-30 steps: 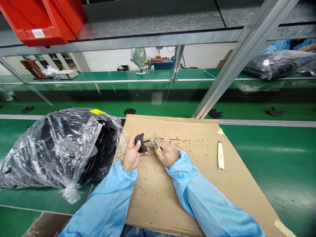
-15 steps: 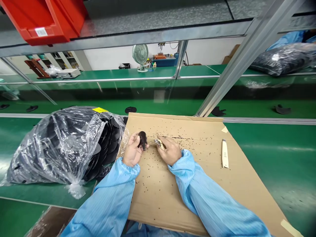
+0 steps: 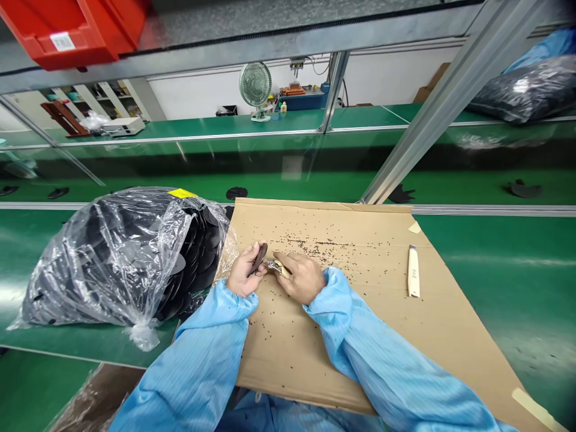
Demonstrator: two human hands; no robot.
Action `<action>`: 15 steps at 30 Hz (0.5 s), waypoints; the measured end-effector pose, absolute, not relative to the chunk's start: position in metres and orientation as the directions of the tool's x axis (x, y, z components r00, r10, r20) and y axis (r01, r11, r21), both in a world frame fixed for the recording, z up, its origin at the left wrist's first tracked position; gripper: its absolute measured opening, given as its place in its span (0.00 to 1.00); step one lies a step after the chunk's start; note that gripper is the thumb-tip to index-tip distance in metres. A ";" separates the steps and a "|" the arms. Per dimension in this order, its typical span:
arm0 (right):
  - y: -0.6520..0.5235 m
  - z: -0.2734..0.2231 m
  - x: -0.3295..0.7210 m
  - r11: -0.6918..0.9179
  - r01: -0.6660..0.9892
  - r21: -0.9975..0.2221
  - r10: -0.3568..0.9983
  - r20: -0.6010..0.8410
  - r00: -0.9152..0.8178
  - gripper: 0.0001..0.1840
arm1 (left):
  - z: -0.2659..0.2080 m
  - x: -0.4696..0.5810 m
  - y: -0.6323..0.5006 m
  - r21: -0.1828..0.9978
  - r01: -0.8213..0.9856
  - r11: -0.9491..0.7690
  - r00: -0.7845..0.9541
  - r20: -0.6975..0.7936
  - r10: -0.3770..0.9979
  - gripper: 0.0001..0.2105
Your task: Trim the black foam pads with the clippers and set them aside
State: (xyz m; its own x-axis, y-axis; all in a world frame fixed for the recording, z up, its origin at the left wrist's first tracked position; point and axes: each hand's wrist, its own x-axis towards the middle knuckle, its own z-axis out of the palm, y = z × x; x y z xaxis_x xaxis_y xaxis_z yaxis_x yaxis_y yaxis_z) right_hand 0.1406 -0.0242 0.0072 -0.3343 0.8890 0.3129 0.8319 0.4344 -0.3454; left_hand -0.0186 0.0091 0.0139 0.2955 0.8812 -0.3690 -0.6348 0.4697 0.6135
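Observation:
My left hand [image 3: 244, 273] is closed on a thin black rounded part [image 3: 258, 259], held tilted almost edge-on above the cardboard. In my right hand [image 3: 305, 277] is a small pair of nippers [image 3: 273, 266] with metal jaws and pale handles. The jaws point left and meet or nearly meet the edge of the black part; I cannot tell whether they grip it. Tiny black bits [image 3: 315, 247] lie scattered over the cardboard sheet [image 3: 310, 354] under both hands.
Left of the cardboard lies a clear plastic bag [image 3: 103, 258] full of black discs. A cream-coloured cutter-like tool [image 3: 413, 271] rests on the cardboard at right. A metal post [image 3: 418, 114] rises behind. A red bin [image 3: 76, 30] sits on the shelf above.
My right hand has moved left, bringing the nippers to the black part. The left hand has turned the part from more face-on to nearly edge-on. The whole view has shifted slightly.

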 end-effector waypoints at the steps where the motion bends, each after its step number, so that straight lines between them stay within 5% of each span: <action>1: -0.025 0.008 0.140 0.428 0.833 -0.350 0.895 0.294 -0.337 0.21 | 0.014 -0.019 0.009 0.620 -0.630 0.468 0.298 -0.363 0.883 0.11; 15: -0.029 0.014 0.138 0.381 0.839 -0.388 0.924 0.188 -0.333 0.18 | 0.012 -0.017 0.008 0.671 -0.599 0.438 0.298 -0.320 0.899 0.13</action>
